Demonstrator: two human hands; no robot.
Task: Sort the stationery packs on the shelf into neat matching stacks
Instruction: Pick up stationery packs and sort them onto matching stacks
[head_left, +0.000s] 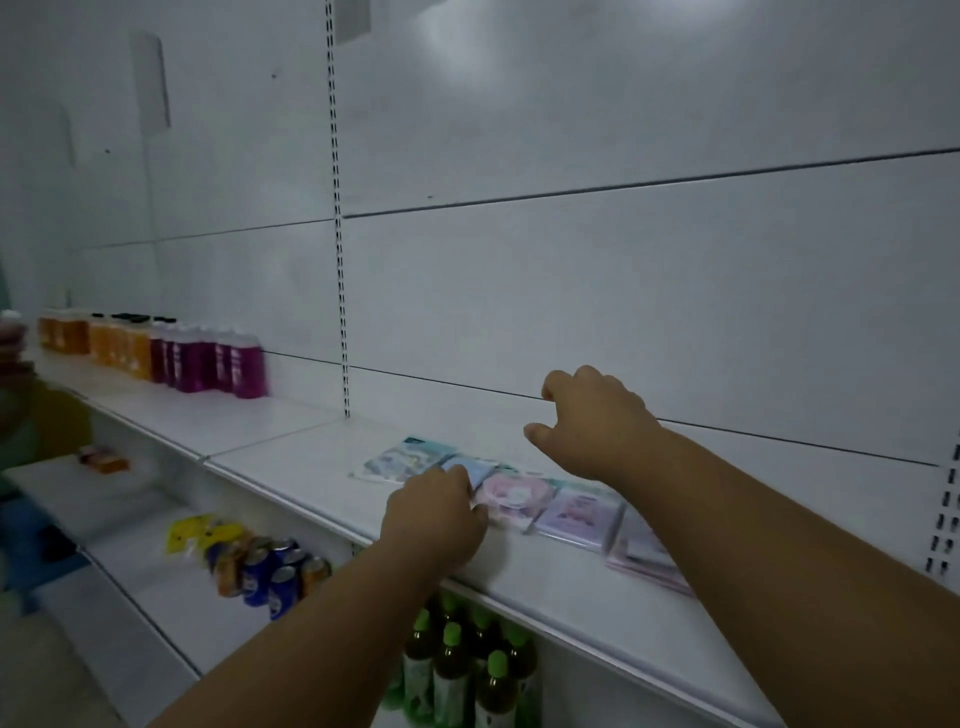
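A long white shelf (291, 467) runs along a white slotted back wall (571, 291), the picture dim and slightly blurred. The stationery packs (519, 493) lie flat in a loose row near its front edge — a pale blue-green one at the left, then pink and lilac ones, with a pinkish stack (647, 558) at the right end. The left hand (434, 519) rests on the row, fingers curled at the edge of a blue pack; whether it pinches it I cannot tell. The right hand (592, 421) hovers above the packs, loosely curled and holding nothing. Farther left stand orange and purple bottles (156, 351); below are drink cans (270, 569) and green-capped bottles (467, 670).
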